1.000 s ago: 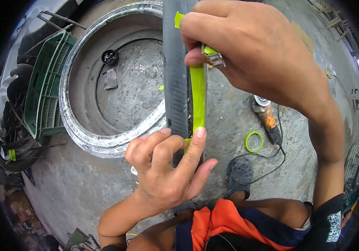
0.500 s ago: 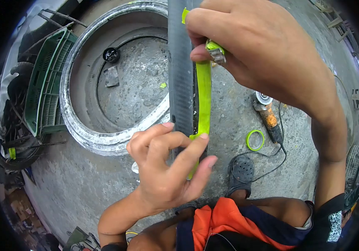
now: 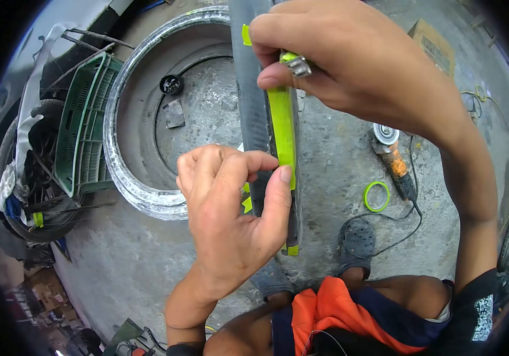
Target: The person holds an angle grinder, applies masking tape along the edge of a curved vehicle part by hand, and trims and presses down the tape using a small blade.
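A long dark strip-like panel (image 3: 248, 89), with a fine woven-looking surface, stands in front of me and runs away from my body. Bright green tape (image 3: 282, 127) lies along its right edge. My left hand (image 3: 231, 207) pinches the near part of this tape between thumb and index finger. Farther up, my right hand (image 3: 337, 65) is closed on a small silver-ended piece (image 3: 299, 66) with green on it; its exact kind is unclear. The right thumb lies near the tape's far part. Small green tape bits (image 3: 247, 204) stick to the panel's left side and near end.
A large whitish ring (image 3: 148, 202) lies on the floor at left, beside a green crate (image 3: 82, 127). To the right are an angle grinder (image 3: 395, 163) with its cord and a green-rimmed tape roll (image 3: 376, 196). A cardboard box (image 3: 435, 47) stands farther off.
My left hand has moved up along the tape, its thumb and index finger now closer together. The right hand keeps its grip. The view has shifted slightly, showing the panel's near end.
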The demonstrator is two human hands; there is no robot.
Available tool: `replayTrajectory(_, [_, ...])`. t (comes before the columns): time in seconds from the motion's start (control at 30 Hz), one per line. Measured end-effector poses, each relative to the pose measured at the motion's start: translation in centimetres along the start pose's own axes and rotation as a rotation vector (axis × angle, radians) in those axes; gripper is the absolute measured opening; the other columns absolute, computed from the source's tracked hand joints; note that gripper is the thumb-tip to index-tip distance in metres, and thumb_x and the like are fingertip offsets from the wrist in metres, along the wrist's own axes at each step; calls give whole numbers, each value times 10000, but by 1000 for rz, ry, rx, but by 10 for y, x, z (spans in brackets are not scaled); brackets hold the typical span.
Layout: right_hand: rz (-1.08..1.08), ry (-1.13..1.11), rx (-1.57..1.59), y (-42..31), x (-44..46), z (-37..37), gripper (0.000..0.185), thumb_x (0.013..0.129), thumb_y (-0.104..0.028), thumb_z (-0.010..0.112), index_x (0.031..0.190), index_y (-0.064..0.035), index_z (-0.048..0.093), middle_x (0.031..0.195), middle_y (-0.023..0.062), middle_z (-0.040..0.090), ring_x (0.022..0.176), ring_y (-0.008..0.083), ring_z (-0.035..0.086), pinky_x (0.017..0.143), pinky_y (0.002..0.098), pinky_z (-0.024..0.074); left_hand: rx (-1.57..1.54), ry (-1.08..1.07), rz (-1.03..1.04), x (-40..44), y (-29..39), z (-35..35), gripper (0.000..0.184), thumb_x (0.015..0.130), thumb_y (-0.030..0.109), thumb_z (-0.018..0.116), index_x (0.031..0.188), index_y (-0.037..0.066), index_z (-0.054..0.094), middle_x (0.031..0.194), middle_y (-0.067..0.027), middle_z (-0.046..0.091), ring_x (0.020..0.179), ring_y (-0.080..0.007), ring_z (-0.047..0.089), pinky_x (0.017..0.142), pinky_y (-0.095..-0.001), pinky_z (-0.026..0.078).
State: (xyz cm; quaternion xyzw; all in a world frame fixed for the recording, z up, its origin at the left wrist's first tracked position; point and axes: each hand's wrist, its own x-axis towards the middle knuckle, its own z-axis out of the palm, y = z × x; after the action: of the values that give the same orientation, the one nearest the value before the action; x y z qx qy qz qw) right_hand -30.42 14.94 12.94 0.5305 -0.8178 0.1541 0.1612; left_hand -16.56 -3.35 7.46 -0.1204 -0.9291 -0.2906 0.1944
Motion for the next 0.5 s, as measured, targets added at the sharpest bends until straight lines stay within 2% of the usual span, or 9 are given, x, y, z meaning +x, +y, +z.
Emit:
replayTrajectory(0.23, [-115,235,216,17,-6,22,146,872,-92,657,898,-9,540,767,155,579,733,369,614,665,446,501,24,-131,-196,-5,15,-11,94,769,93,763,826,98,688,770,-34,519,843,-238,494,804,-377,373])
replayTrajectory(0.5, [-192,282,162,16,-10,18,116,839,-39,627,853,21,528,732,180,582,707,380,616,654,451,506,162,-193,-259,-13,28,-13,105,752,109,773,812,101,688,762,-33,512,835,-251,502,805,-382,383])
